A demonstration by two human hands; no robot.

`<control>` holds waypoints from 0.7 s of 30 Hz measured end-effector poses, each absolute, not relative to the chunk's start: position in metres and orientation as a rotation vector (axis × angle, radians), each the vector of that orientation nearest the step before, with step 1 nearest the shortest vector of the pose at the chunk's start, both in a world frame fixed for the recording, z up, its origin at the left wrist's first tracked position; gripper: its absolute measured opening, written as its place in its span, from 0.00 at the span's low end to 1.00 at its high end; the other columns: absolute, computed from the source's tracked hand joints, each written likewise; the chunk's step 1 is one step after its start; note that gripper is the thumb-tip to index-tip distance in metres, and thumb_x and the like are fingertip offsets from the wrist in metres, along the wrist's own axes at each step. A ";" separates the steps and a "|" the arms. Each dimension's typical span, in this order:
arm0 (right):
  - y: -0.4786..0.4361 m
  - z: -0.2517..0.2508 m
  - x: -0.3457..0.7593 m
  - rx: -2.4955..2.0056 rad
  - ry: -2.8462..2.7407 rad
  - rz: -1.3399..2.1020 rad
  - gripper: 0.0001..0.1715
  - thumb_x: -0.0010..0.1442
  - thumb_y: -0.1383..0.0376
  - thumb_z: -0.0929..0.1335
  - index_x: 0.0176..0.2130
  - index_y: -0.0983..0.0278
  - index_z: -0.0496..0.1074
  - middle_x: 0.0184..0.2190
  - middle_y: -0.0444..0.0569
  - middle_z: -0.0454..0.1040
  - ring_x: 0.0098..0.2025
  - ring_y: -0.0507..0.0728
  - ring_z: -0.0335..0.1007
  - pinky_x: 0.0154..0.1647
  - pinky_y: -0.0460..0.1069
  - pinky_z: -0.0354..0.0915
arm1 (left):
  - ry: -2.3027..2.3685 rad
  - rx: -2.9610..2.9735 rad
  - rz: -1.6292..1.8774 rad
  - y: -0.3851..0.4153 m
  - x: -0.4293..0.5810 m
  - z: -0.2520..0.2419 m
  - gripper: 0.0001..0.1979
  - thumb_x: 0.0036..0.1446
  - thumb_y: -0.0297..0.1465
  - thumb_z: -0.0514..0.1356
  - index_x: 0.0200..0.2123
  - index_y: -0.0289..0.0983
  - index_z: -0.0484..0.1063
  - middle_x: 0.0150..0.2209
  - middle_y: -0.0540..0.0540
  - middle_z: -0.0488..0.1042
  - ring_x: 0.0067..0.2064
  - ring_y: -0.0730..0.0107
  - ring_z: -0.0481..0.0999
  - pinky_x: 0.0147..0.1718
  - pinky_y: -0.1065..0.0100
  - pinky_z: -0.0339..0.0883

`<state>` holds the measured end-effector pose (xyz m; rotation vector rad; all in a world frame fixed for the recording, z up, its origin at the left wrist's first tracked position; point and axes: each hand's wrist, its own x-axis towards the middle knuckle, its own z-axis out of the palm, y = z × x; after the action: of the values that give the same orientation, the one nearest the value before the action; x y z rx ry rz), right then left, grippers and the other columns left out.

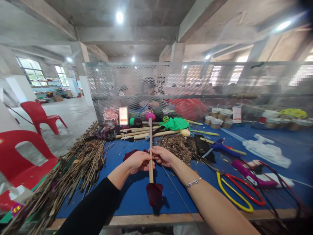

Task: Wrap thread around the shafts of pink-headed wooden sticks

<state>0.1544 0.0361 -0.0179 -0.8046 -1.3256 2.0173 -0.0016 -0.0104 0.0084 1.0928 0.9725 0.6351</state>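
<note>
Between my hands a pale wooden stick (pixel 151 174) points away from me over the blue tabletop. A dark red cloth piece (pixel 154 194) is at its near end, and a magenta ball (pixel 150 116) appears at the far end; I cannot tell whether the ball is attached. My left hand (pixel 140 162) pinches the stick from the left, its fingers closed. From the right, the closed fingers of my right hand (pixel 162 156) grip it slightly higher up. More dark red cloth (pixel 129 154) lies behind my left hand. A thin dark line (pixel 177 187) runs from below my right hand toward the table's front edge.
Bundled dry twigs (pixel 80 163) cover the left side. Brown plant bits (pixel 174 145) are heaped beyond my right hand. Shears with red and yellow handles (pixel 234 192), a purple glue gun (pixel 256 174) and blue-handled pliers (pixel 222 147) lie right. A perforated metal screen (pixel 127 80) stands behind.
</note>
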 end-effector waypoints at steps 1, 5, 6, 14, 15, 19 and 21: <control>0.036 -0.020 0.153 -0.828 -1.338 1.983 0.17 0.46 0.58 0.70 0.27 0.65 0.60 0.13 0.33 0.53 0.12 0.42 0.35 0.11 0.40 0.30 | 0.998 1.108 0.621 -0.010 -0.002 0.007 0.16 0.39 0.39 0.63 0.28 0.33 0.67 0.27 0.46 0.73 0.26 0.73 0.73 0.22 0.75 0.63; 0.037 -0.027 0.146 -0.921 -1.344 1.893 0.18 0.46 0.57 0.70 0.26 0.65 0.59 0.12 0.33 0.53 0.11 0.42 0.36 0.10 0.41 0.31 | 1.171 1.274 0.654 -0.008 -0.004 0.000 0.19 0.36 0.41 0.66 0.23 0.32 0.65 0.19 0.50 0.68 0.19 0.77 0.67 0.20 0.74 0.61; 0.036 -0.026 0.146 -0.913 -1.338 1.904 0.18 0.45 0.57 0.70 0.26 0.65 0.59 0.12 0.33 0.54 0.11 0.42 0.36 0.10 0.41 0.31 | 1.168 1.280 0.670 -0.008 -0.004 -0.001 0.19 0.36 0.40 0.66 0.23 0.32 0.65 0.19 0.50 0.68 0.20 0.78 0.67 0.20 0.73 0.62; 0.033 -0.021 0.146 -0.886 -1.420 1.915 0.19 0.46 0.55 0.70 0.25 0.65 0.60 0.10 0.34 0.56 0.10 0.42 0.40 0.10 0.41 0.33 | 0.910 1.126 0.503 -0.007 -0.005 -0.002 0.18 0.41 0.39 0.63 0.34 0.32 0.68 0.28 0.44 0.73 0.27 0.71 0.73 0.23 0.72 0.65; 0.033 -0.023 0.145 -0.920 -1.417 1.887 0.19 0.46 0.55 0.70 0.25 0.65 0.60 0.10 0.34 0.56 0.10 0.42 0.39 0.09 0.41 0.33 | 1.000 1.195 0.501 -0.006 -0.005 -0.005 0.19 0.41 0.41 0.63 0.32 0.32 0.68 0.25 0.45 0.72 0.24 0.71 0.72 0.21 0.72 0.64; 0.036 -0.028 0.142 -0.974 -1.382 1.853 0.19 0.45 0.55 0.70 0.25 0.65 0.61 0.10 0.33 0.55 0.10 0.42 0.37 0.09 0.42 0.32 | 1.306 1.448 0.678 -0.004 -0.005 -0.011 0.21 0.36 0.45 0.64 0.22 0.34 0.63 0.14 0.53 0.64 0.16 0.75 0.66 0.16 0.73 0.59; 0.036 -0.026 0.144 -0.943 -1.352 1.903 0.19 0.45 0.55 0.70 0.26 0.65 0.60 0.11 0.33 0.54 0.11 0.42 0.35 0.10 0.41 0.31 | 1.253 1.446 0.733 -0.005 -0.004 -0.007 0.20 0.36 0.45 0.64 0.20 0.34 0.62 0.13 0.53 0.64 0.16 0.77 0.64 0.16 0.74 0.58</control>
<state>0.1444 0.0363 -0.0259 -0.9426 -1.3521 1.9032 -0.0036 -0.0052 -0.0070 1.4465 1.2527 0.7330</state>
